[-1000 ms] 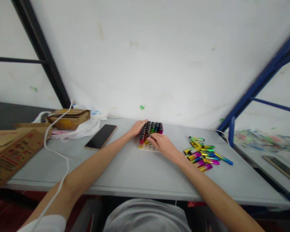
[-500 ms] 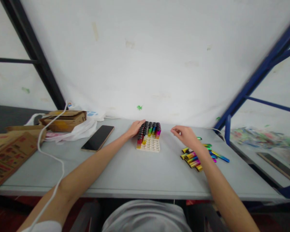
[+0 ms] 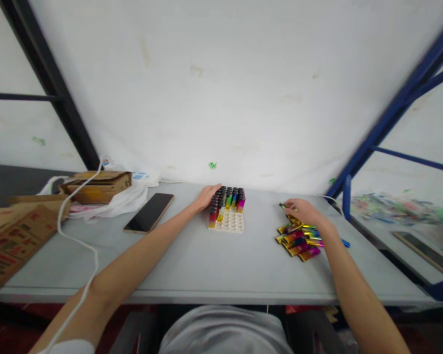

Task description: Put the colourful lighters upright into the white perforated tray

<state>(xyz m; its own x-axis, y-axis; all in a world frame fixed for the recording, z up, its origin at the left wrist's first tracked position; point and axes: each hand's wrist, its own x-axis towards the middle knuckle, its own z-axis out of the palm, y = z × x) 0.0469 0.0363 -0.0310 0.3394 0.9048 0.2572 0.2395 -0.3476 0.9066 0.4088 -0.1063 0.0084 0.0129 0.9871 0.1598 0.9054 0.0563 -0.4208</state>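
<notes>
A white rack [image 3: 231,227] with round holes stands on the table, its back and left holes filled with upright shiny tubes [image 3: 213,216] in rainbow metallic colours with black tops. My left hand [image 3: 205,197] is closed against the rack's back left corner, its fingertips partly hidden by the tubes. To the right, my right hand [image 3: 301,210] pinches a thin shiny tube [image 3: 282,205] with a dark, greenish end poking out to the left. Just below that hand lies a loose pile of similar metallic tubes [image 3: 297,241], in gold, pink, blue and green.
A black phone [image 3: 149,212] lies left of my left arm. Farther left are an open cardboard box [image 3: 102,187], a white plastic bag [image 3: 123,199] and a larger carton [image 3: 25,236]. A white cable [image 3: 84,242] hangs across the left side. A wall closes off the back.
My right hand has moved right, from beside the rack to the loose pile, and now has a tube between its fingers. My left hand stays at the rack.
</notes>
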